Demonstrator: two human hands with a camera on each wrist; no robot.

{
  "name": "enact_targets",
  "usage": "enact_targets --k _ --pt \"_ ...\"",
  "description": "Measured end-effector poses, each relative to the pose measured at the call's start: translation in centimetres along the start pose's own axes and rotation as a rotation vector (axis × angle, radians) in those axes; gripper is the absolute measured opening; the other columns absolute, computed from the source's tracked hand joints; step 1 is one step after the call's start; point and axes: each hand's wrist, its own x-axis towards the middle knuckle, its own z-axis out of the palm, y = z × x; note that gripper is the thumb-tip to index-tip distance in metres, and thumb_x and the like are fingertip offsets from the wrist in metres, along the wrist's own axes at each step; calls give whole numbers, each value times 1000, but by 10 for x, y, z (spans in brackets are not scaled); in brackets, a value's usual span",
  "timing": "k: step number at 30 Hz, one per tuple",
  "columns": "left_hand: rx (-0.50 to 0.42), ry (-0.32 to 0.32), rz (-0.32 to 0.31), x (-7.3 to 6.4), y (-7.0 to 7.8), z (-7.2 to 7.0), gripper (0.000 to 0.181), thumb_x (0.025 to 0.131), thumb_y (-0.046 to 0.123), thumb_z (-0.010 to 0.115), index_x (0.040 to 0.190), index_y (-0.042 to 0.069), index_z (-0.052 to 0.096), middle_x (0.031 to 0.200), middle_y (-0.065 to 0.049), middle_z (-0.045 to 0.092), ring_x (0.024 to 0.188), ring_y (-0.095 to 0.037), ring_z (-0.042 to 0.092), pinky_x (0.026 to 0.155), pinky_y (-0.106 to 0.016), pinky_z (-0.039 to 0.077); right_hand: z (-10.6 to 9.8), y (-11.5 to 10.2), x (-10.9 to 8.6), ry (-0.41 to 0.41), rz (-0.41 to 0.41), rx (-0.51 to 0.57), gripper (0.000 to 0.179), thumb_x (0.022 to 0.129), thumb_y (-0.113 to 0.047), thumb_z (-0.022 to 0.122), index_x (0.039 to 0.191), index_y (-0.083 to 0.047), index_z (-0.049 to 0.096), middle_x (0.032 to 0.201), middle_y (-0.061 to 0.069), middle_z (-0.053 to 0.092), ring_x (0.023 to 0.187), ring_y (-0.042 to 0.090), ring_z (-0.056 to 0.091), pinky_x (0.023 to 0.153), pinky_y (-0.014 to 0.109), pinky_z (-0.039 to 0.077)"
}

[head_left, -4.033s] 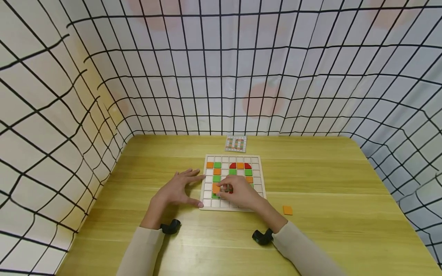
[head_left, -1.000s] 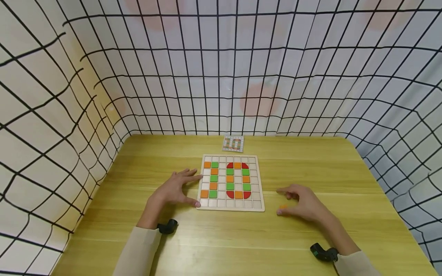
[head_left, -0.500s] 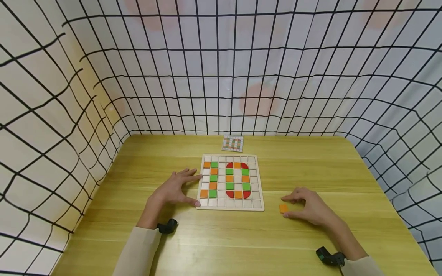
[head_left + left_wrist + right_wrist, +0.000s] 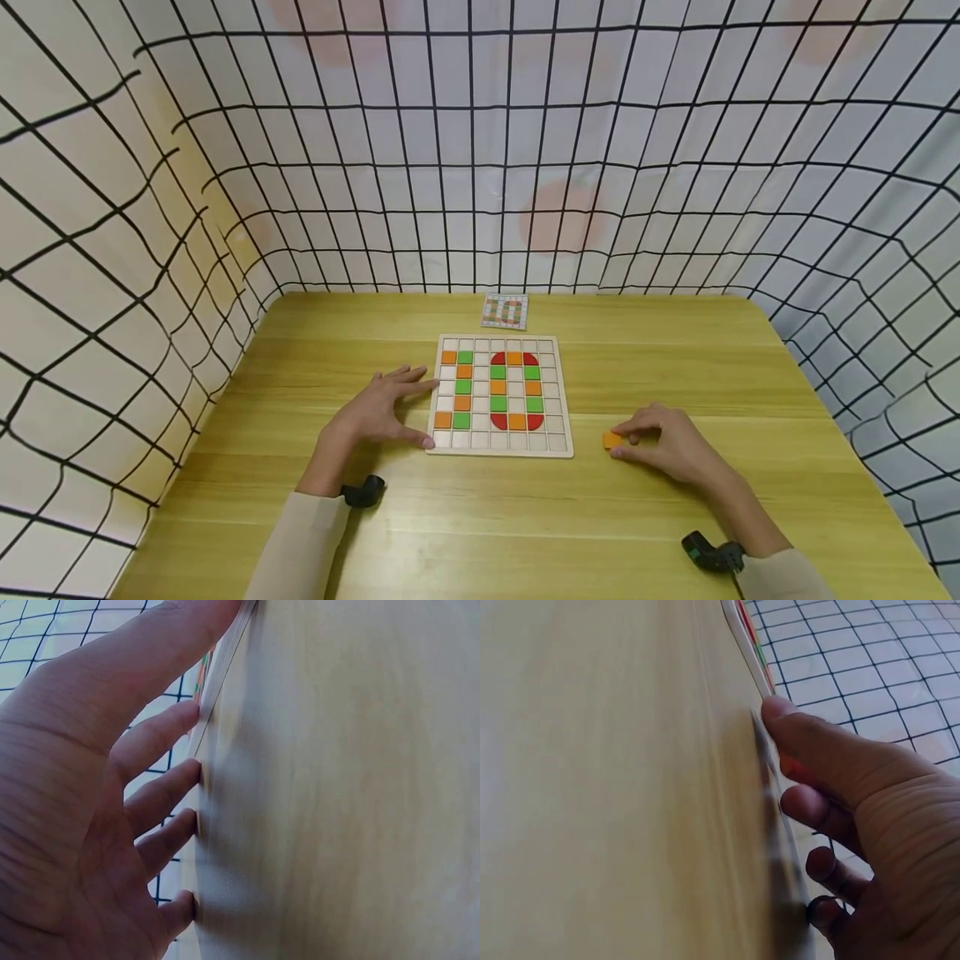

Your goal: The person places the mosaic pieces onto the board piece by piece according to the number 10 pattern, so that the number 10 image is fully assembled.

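My right hand (image 4: 671,443) pinches an orange square tile (image 4: 611,440) between thumb and fingers, to the right of the board. In the right wrist view, the thumb (image 4: 817,742) hides most of that tile. My left hand (image 4: 375,412) rests with fingers spread, its thumb and forefinger touching the left edge of the pale grid board (image 4: 558,446). Orange and green tiles form a "1" shape on the board's left side. Beside it, red rounded corner tiles with orange and green squares form a "0".
Behind the board lies a small pattern card (image 4: 504,312) printed with a similar grid design. A black grid net (image 4: 480,167) stands along the back and sides of the wooden table (image 4: 675,358).
My right hand has set an orange tile at the left figure's lower part, then moved right and taken hold of the loose orange tile. My left hand stays at the board's edge.
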Motion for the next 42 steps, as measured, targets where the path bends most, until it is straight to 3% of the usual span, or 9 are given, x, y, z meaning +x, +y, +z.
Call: enact_targets --k 3,11,25,36,42 --pt "1 0 0 -1 0 0 103 66 65 89 154 29 50 169 -6 32 159 -37 20 126 -68 7 0 -4 6 5 23 -1 31 78 -49 88 101 -29 82 79 -17 65 79 5 61 80 28 53" --pt "-10 -7 -2 -1 0 1 102 66 65 89 154 30 51 169 -7 32 159 -38 20 126 -68 7 5 -19 27 -4 44 14 34 79 -50 87 104 -28 80 82 -14 65 79 10 58 73 26 48" --pt "4 -1 -9 -3 -3 2 103 65 67 89 154 30 51 169 -5 31 159 -36 20 126 -67 7 40 -65 71 0 -65 153 28 79 -31 91 101 -16 83 77 -7 63 72 16 55 62 22 43" --pt "13 10 -5 -3 -4 0 103 65 67 89 153 30 51 169 -6 31 159 -36 20 126 -68 7 70 -96 90 -80 -120 212 27 80 -36 90 100 -20 82 74 -9 61 66 10 50 56 21 39" --pt "16 7 9 -1 -1 0 102 66 67 89 153 30 51 169 -6 32 159 -36 21 126 -69 8 85 -114 97 -103 -142 186 26 81 -36 90 99 -20 82 72 -10 62 65 9 50 57 21 41"
